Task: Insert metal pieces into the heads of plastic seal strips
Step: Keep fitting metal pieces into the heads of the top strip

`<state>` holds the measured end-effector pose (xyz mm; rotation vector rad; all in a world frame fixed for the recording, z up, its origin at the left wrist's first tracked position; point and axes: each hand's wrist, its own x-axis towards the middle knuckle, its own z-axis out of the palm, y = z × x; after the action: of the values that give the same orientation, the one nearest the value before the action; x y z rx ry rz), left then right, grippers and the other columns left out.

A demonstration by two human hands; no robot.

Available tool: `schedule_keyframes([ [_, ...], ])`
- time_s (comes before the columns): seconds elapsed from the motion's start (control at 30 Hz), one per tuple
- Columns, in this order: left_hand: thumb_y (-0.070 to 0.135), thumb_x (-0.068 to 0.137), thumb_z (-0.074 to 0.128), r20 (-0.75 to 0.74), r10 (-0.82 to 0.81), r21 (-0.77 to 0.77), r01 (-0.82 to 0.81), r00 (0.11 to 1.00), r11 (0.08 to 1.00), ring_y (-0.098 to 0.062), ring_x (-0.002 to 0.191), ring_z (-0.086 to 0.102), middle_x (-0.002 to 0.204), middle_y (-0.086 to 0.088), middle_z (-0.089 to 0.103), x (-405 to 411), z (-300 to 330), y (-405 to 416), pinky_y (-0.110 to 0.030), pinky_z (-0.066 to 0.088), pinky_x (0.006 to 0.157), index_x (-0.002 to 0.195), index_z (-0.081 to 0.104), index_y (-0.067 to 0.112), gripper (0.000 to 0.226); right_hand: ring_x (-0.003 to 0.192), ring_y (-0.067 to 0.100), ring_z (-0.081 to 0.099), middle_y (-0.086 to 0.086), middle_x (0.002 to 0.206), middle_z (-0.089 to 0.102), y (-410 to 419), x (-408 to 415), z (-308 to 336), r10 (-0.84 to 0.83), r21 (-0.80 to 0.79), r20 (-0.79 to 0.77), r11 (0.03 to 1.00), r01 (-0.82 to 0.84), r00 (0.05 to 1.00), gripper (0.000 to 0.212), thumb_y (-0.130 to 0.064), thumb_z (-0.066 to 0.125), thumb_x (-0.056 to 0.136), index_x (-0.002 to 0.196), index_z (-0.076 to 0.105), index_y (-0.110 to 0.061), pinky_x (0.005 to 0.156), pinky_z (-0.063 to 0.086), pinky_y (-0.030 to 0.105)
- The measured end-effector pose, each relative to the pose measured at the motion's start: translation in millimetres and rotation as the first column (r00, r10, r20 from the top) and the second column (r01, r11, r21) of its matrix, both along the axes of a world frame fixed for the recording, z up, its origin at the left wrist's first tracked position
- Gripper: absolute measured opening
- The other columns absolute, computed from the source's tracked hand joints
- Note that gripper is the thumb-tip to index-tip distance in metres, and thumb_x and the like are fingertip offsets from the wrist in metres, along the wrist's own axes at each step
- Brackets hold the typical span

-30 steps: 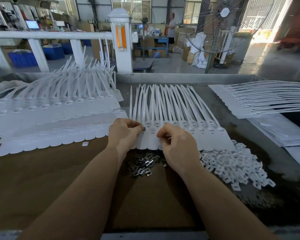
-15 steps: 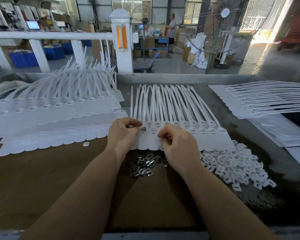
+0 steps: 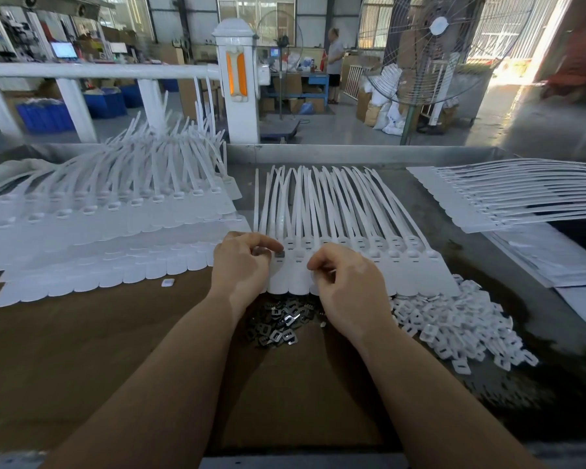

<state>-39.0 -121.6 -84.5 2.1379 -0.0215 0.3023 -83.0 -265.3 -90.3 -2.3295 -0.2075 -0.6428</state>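
Note:
A row of white plastic seal strips (image 3: 352,245) lies fanned out in the middle of the table, heads toward me. My left hand (image 3: 242,262) rests on the row's left end, its thumb and forefinger at a small grey metal piece (image 3: 280,254) sitting in a strip head. My right hand (image 3: 347,282) has curled fingers over the heads a little to the right; what it pinches is hidden. A pile of loose metal pieces (image 3: 279,321) lies just below the row, between my wrists.
Stacked white strips (image 3: 99,231) fill the left of the table, and more strips (image 3: 508,198) lie at the right. A heap of small white plastic caps (image 3: 454,328) sits at the lower right. A metal rim (image 3: 352,154) bounds the far edge.
The metal piece has moved slightly right and now sits in a strip head. My left fingers have eased back from it. My right hand has barely moved.

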Motion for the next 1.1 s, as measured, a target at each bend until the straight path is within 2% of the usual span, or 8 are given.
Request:
schedule_keyframes([
  [0.13,0.008,0.093,0.05,0.016,-0.003,0.002,0.003,1.0,1.0,-0.025,0.106,0.051,0.109,-0.002,0.049,-0.9,-1.2,0.0,-0.031,0.044,0.09,0.073,0.063,0.038,0.038,0.079,0.012,0.057,-0.004,0.085,0.065,-0.5,-1.1,0.6,0.004,-0.001,0.004,1.0,-0.004,1.0,0.013,-0.003,0.058,0.083,0.083,0.064,-0.015,0.075,0.045,0.022],
  [0.23,0.007,0.092,0.051,0.035,0.007,-0.01,-0.007,0.999,1.0,-0.017,0.1,0.052,0.106,0.0,0.049,-0.9,-1.9,0.5,-0.018,0.037,0.08,0.076,0.063,0.036,0.035,0.08,0.012,0.057,-0.003,0.085,0.065,-0.9,-1.6,1.1,0.006,0.0,0.003,1.0,-0.006,1.0,0.014,-0.003,0.058,0.082,0.083,0.064,-0.015,0.075,0.045,0.022],
  [0.43,0.007,0.092,0.049,0.031,0.01,-0.011,-0.01,0.999,1.0,-0.008,0.087,0.05,0.11,0.002,0.049,0.2,-2.8,0.7,-0.007,0.037,0.062,0.073,0.064,0.035,0.037,0.082,0.013,0.058,-0.003,0.087,0.064,-0.7,-1.9,2.3,0.03,0.025,-0.008,0.999,-0.029,1.0,0.015,-0.002,0.057,0.083,0.084,0.064,-0.015,0.079,0.049,0.029],
  [0.57,0.006,0.092,0.049,0.051,0.0,-0.001,0.001,0.999,1.0,-0.008,0.088,0.048,0.11,0.0,0.049,-0.5,-1.9,1.7,-0.006,0.036,0.063,0.073,0.063,0.036,0.038,0.092,0.013,0.057,-0.004,0.094,0.061,1.9,-4.6,5.3,0.2,0.027,-0.045,0.98,-0.199,0.979,0.018,-0.001,0.058,0.082,0.083,0.067,-0.016,0.088,0.047,0.036],
  [0.67,0.005,0.091,0.048,0.06,-0.006,0.004,0.006,0.998,1.0,-0.005,0.087,0.048,0.11,-0.001,0.05,-0.6,-0.7,1.7,-0.003,0.036,0.064,0.074,0.065,0.032,0.036,0.107,0.009,0.05,-0.01,0.104,0.059,4.3,-7.1,6.4,0.331,-0.071,-0.093,0.939,-0.338,0.939,0.016,-0.009,0.065,0.078,0.084,0.072,-0.022,0.099,0.037,0.039],
  [0.77,0.004,0.09,0.048,0.062,0.003,0.007,-0.003,0.998,1.0,-0.01,0.094,0.049,0.111,-0.002,0.051,-0.5,-0.9,1.7,-0.008,0.034,0.068,0.075,0.066,0.03,0.035,0.111,0.007,0.043,-0.014,0.112,0.055,3.4,-7.5,8.2,0.354,-0.147,-0.161,0.914,-0.378,0.921,0.013,-0.024,0.069,0.077,0.088,0.073,-0.03,0.101,0.027,0.034],
  [0.87,0.003,0.09,0.048,0.061,0.002,0.01,-0.003,0.998,1.0,-0.007,0.093,0.047,0.111,-0.001,0.051,-0.5,-1.1,1.6,-0.005,0.034,0.068,0.075,0.067,0.029,0.036,0.112,0.007,0.039,-0.015,0.116,0.052,2.8,-7.8,9.2,0.364,-0.193,-0.211,0.894,-0.404,0.907,0.014,-0.034,0.068,0.078,0.091,0.072,-0.034,0.098,0.024,0.031],
  [1.1,0.002,0.089,0.048,0.055,0.012,0.018,-0.013,0.998,1.0,-0.008,0.096,0.047,0.108,0.0,0.05,-2.2,-0.8,0.5,-0.011,0.03,0.078,0.072,0.065,0.033,0.039,0.108,0.006,0.04,-0.018,0.111,0.053,2.2,-7.1,9.4,0.366,-0.188,-0.217,0.894,-0.406,0.905,0.008,-0.032,0.068,0.08,0.087,0.072,-0.031,0.095,0.023,0.027],
])
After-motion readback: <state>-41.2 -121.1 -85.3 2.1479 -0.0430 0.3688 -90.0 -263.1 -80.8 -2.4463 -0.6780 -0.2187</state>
